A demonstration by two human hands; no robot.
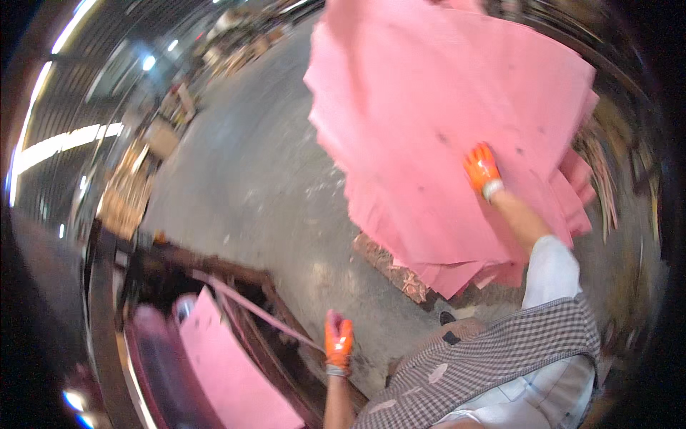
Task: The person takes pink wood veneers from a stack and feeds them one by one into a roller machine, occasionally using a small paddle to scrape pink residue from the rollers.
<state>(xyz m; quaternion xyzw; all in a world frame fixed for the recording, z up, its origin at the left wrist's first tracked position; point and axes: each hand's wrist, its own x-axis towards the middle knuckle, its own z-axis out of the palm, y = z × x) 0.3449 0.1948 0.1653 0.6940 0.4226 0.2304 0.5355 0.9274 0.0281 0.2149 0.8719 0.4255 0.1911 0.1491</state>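
My right hand [483,169], in an orange glove with a white cuff, rests on the top sheet of a tall stack of pink sheets [429,93]. Its fingers lie on the surface, and the arm reaches far out. My left hand [339,344], also gloved in orange, is closed low in front of me. A long narrow pink strip [261,309] runs to it from the machine at the left; something pink shows at the top of the fist. Inside the machine, a pink sheet [229,365] lies beside a dark roller [171,372].
The machine's dark frame [250,272] borders the lower left. Grey concrete floor [250,164] stretches between it and the stack. A bundle of scraps [389,264] sits under the stack's near edge. Wooden pieces [128,189] and a cardboard box [161,138] stand far left.
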